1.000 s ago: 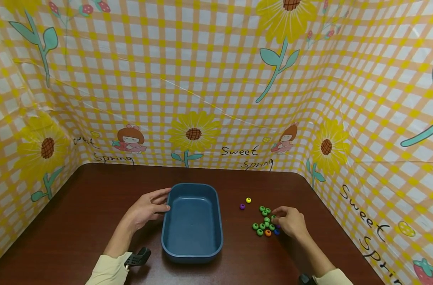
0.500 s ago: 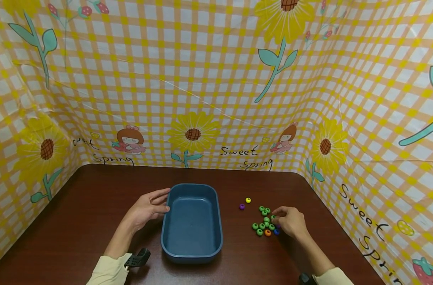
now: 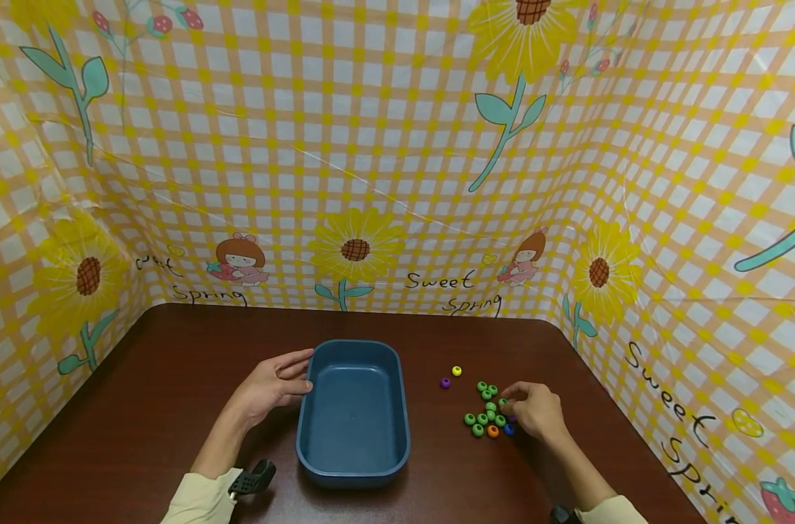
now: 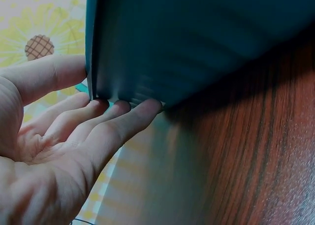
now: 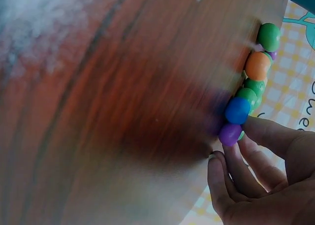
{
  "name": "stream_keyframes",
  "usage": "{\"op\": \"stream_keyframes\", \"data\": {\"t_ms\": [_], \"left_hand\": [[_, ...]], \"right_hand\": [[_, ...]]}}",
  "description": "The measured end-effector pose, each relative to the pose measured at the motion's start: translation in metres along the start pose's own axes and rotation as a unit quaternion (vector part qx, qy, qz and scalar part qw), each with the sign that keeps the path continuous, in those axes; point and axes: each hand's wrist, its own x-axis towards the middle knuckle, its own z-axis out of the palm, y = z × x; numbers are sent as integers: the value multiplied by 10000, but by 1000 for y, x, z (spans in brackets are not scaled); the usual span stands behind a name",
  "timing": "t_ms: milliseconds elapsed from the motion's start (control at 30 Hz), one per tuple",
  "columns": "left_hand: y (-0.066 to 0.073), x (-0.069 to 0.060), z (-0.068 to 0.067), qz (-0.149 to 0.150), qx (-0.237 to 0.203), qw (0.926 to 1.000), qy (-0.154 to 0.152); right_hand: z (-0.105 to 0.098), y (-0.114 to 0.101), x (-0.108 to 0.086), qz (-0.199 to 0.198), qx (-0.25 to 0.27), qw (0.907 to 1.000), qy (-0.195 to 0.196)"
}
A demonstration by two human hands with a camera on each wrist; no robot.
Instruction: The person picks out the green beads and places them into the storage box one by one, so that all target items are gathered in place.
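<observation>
A deep blue rectangular tub (image 3: 353, 477) stands on the dark table, its inside bare. My left hand (image 3: 266, 389) touches the tub's left side with fingers fairly straight; in the left wrist view the thumb and fingertips (image 4: 147, 106) rest against its outer wall. To the right lies a cluster of small round beads, mostly green (image 3: 482, 419), with an orange bead (image 3: 493, 431) and a blue bead (image 3: 509, 429). At its right edge my right hand (image 3: 534, 411) pinches a green bead (image 3: 504, 402) between thumb and fingers. Beside those fingers is a purple bead (image 5: 230, 135), partly hidden in the head view.
A yellow bead (image 3: 457, 371) and another purple bead (image 3: 445, 383) lie apart, between the tub and the cluster. Checked yellow cloth (image 3: 371, 167) with flowers walls in the back and both sides of the brown table (image 3: 194, 349).
</observation>
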Motion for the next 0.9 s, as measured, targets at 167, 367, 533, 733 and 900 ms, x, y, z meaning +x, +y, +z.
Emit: {"op": "stream_keyframes", "data": {"t_ms": [167,367,533,733,900], "left_hand": [[-2,0,0,17,-60,10000,-28],[-2,0,-1,37,-110,9999,-114],[-1,-1,-3,43,-131,9999,-101],[-2,0,-3,58,-133,9998,-125],[-2,0,-2,62,-149,9998,-124]], "right_hand": [[-3,-3,1,-100,-19,9999,44],[-8,-18,1,-236,61,9996,130],[-7,-35,2,-434,127,9989,148],[-2,-56,2,-457,255,9985,147],[4,-73,5,-611,313,9975,187]]}}
